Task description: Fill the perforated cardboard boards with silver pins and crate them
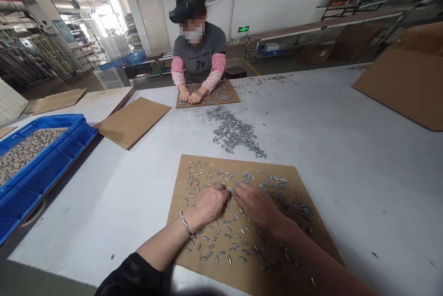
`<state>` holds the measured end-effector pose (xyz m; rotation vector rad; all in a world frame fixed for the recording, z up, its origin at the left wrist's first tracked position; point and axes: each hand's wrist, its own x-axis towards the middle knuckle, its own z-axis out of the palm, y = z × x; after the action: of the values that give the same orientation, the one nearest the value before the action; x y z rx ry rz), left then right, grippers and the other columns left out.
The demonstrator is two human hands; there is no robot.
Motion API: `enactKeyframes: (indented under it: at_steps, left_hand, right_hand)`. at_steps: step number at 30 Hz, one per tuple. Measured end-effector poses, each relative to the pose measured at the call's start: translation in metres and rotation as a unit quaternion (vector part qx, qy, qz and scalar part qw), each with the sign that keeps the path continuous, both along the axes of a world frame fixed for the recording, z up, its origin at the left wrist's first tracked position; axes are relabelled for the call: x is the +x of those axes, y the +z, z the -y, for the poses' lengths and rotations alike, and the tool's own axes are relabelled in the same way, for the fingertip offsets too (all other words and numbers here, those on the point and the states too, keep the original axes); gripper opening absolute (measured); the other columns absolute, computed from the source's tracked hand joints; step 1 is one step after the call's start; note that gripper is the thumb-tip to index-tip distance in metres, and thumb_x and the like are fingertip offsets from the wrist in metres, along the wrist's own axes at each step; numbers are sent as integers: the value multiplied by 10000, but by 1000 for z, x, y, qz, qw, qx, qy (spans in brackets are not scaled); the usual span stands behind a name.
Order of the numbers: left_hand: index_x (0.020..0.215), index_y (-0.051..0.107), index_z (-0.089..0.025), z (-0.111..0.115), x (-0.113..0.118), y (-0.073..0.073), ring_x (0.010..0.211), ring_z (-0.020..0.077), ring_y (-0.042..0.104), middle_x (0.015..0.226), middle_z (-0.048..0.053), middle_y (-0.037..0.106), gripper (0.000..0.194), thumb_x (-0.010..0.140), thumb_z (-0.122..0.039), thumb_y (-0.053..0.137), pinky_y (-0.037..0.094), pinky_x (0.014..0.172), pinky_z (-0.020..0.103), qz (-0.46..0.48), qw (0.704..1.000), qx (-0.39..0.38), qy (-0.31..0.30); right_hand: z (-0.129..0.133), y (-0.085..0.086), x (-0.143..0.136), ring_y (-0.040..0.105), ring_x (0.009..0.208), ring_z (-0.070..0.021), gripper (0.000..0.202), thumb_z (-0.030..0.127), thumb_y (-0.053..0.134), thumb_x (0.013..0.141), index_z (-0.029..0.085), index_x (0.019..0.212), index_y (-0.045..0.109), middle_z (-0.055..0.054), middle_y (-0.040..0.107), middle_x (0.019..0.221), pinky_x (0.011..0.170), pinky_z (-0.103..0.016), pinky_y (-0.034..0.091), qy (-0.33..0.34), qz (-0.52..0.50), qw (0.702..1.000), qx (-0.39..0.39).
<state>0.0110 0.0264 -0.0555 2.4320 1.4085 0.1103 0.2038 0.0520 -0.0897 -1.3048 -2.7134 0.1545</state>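
Observation:
A brown cardboard sheet [221, 270] lies in front of me, strewn with small silvery spindle-shaped pieces [230, 259]. They are spread singly on its left and heaped in clumps on its right. My left hand [211, 203], with a bracelet at the wrist, is over the upper middle of the sheet, its fingers curled in a pinch. Close to its right, my right hand [255, 201] is also over the sheet, fingers bent together and pointing toward the left one. Whatever either set of fingertips holds is too small and hidden to name.
Beyond the sheet lies a loose pile of metal pieces [235, 132]. Across the white table [138, 194], a person [199, 51] works at another cardboard sheet [224, 97]. A blue tray [41, 190] stands left; cardboard [134, 121] lies beside it, and a large cardboard piece [408, 74] is at right.

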Motion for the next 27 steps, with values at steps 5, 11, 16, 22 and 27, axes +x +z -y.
enactKeyframes:
  at_steps: [5, 11, 16, 22, 27]
  left_hand:
    - [883, 674, -163, -9, 8, -5, 833, 230, 641, 943, 118, 686, 168, 923, -78, 535, 542, 796, 331, -58, 998, -8, -35]
    - [1026, 656, -114, -6, 11, 8, 992, 264, 661, 1083, 163, 677, 243, 880, -18, 487, 564, 866, 355, -112, 993, -36, -11]
    - [961, 682, -126, -7, 11, 16, 927, 242, 689, 1032, 139, 700, 198, 891, -39, 518, 562, 837, 327, -103, 993, -53, 11]
    - [992, 698, -155, -18, -10, 26, 939, 213, 690, 1049, 113, 710, 226, 984, -126, 473, 538, 838, 292, -55, 995, -31, 80]
    - [1004, 702, -143, -26, -43, 30, 895, 221, 692, 1035, 131, 703, 247, 1007, -169, 456, 527, 805, 307, -37, 989, -13, 143]
  right_hand:
    - [9, 0, 11, 598, 761, -178, 259, 153, 468, 1014, 218, 803, 604, -36, 653, 811, 695, -306, 343, -1, -42, 999, 18]
    - [24, -5, 13, 610, 752, -169, 255, 145, 467, 999, 219, 800, 608, -28, 670, 828, 707, -309, 353, -11, -51, 999, 7]
    - [26, -4, 3, 608, 765, -172, 262, 150, 468, 998, 223, 798, 622, -34, 681, 838, 706, -318, 344, -14, -46, 999, -12]
    - [-6, 8, 1, 630, 838, -187, 257, 185, 457, 1026, 213, 860, 652, -58, 685, 911, 718, -303, 346, -55, -17, 998, -25]
    - [-28, 13, -15, 642, 908, -208, 194, 167, 490, 991, 194, 878, 645, -93, 700, 975, 712, -300, 350, -39, 32, 995, -90]
